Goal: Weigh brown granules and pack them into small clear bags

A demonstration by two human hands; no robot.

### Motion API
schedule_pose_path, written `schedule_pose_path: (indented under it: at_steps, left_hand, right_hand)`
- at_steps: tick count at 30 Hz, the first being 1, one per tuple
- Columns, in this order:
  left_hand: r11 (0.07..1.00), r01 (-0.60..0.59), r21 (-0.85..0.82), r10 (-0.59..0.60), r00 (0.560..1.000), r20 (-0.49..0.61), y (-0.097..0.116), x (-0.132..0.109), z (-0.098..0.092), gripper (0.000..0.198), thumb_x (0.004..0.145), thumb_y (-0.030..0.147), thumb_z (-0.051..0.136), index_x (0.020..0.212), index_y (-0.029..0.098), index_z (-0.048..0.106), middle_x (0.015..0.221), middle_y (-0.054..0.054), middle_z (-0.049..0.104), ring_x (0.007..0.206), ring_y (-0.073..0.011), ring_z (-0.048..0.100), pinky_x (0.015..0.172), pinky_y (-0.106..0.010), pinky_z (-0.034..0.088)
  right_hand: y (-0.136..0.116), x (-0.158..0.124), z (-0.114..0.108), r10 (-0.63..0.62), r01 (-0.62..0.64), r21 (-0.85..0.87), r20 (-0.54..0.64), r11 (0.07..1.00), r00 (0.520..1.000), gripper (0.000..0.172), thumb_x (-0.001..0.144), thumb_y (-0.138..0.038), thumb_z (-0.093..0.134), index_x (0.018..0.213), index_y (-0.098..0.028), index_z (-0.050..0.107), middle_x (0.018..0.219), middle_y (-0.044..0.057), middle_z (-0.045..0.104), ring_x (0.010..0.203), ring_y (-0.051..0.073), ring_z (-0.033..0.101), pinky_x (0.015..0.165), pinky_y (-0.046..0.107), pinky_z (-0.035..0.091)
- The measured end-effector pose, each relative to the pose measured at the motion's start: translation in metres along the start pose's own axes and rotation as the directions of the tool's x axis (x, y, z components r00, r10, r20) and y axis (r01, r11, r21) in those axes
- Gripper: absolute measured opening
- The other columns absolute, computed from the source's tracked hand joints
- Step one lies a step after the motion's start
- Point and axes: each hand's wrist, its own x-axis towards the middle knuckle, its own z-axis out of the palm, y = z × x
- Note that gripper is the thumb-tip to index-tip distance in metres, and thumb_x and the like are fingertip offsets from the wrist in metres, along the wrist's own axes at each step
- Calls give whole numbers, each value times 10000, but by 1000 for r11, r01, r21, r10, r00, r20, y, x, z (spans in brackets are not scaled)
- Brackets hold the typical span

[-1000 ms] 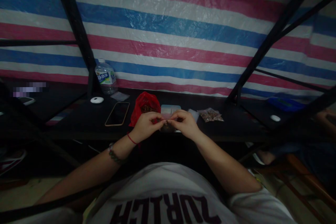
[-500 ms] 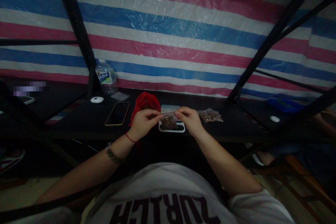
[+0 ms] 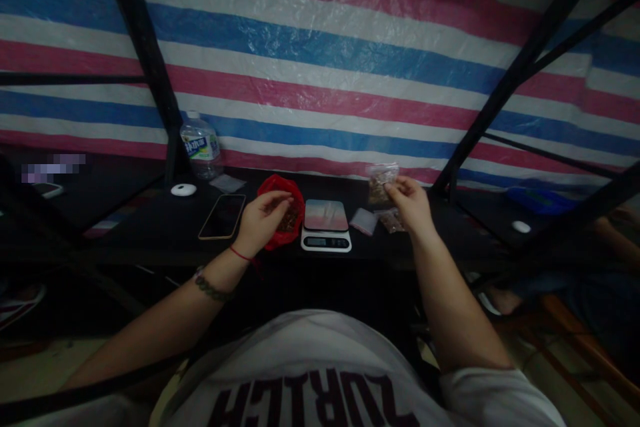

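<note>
My right hand [image 3: 413, 203] pinches a small clear zip bag [image 3: 381, 188] with brownish bits inside, held upright above the table. Below it lie filled zip bags [image 3: 390, 220], partly hidden by that hand. Beside them is a stack of flat clear bags [image 3: 364, 221]. My left hand [image 3: 263, 217] is at the left side of an open red plastic bag [image 3: 295, 235] of brown pieces, its fingertips over the mouth. The thumb and fingers look slightly apart, with nothing visible in them. Between the hands stands a white digital scale [image 3: 326, 223], its plate bare.
A phone [image 3: 223, 217] lies left of the red bag. Behind it are a clear plastic bottle [image 3: 201, 147], a flat clear packet [image 3: 228, 183] and a white rounded object [image 3: 183, 190]. Black metal posts [image 3: 150, 47] flank the table. A blue tray [image 3: 543, 201] sits far right, near another person's arm.
My right hand has carried the filled zip bag from over the scale to the right and up. My left hand has let go of it and shifted slightly left and up to the red bag.
</note>
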Motion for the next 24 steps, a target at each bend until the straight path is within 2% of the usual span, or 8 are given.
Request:
schedule_pose_path:
  at_steps: [4,8,9,11,14,17,20,24]
  left_hand:
    - [997,17,80,-17,1000,-12,-17,11,-8,244,800,295,585,967,154,693,962,-69,734,864,-178,684,825,-292,546]
    - [968,28,248,-46,997,66,-30,15,-13,251,817,250,524,981,167,696,962,-55,737,883,-176,684,843,-283,536]
    - [952,15,307,-49,993,104,-32,16,-14,257,819,235,509,980,174,701,963,-49,738,887,-177,684,852,-284,531]
    - [902,-39,430,-51,980,194,-35,17,-15,281,822,210,481,982,192,711,972,-39,738,899,-180,681,882,-290,517]
    - [815,-141,562,-66,941,331,-38,18,-16,322,825,186,457,1015,199,716,1008,-49,732,924,-194,675,931,-303,487]
    - [718,-207,665,-135,895,425,-41,20,-18,342,831,190,445,1043,181,714,1044,-86,722,939,-235,670,920,-334,484]
    - [621,-234,748,-219,864,453,-42,26,-19,348,851,226,421,1015,163,721,1017,-120,722,917,-272,671,868,-362,492]
    - [560,-292,775,-269,821,503,-39,43,-11,366,851,215,400,1043,158,707,1065,-124,705,984,-258,647,906,-333,455]
  right_hand:
    - [43,25,-59,-43,-56,-388,-241,920,969,488,717,-533,630,972,-118,663,885,121,709,803,240,659,735,367,514]
    - [83,26,-93,164,-305,-779,-258,548,952,462,724,-462,637,1009,-104,696,1019,196,682,983,323,619,861,434,453]
    - [88,25,-94,181,-311,-830,-255,463,950,469,724,-447,639,1041,-104,689,1072,208,661,1039,339,591,892,453,431]
    - [90,23,-88,115,-256,-884,-229,390,966,466,752,-434,609,1087,-116,672,1150,210,621,1123,350,534,940,482,387]
    - [79,22,-60,-77,-61,-896,-105,440,991,398,806,-406,540,1084,-152,666,1172,176,603,1157,326,494,980,491,342]
    - [64,17,-25,-172,178,-833,102,524,980,320,823,-354,530,1043,-173,674,1151,149,613,1134,296,506,1021,479,307]
    - [55,8,2,-189,286,-761,216,582,958,277,827,-321,535,1020,-185,679,1154,138,611,1131,292,505,1016,465,318]
    - [56,-4,19,-189,335,-710,279,620,941,265,824,-290,538,1017,-181,683,1143,133,611,1127,285,510,1009,455,332]
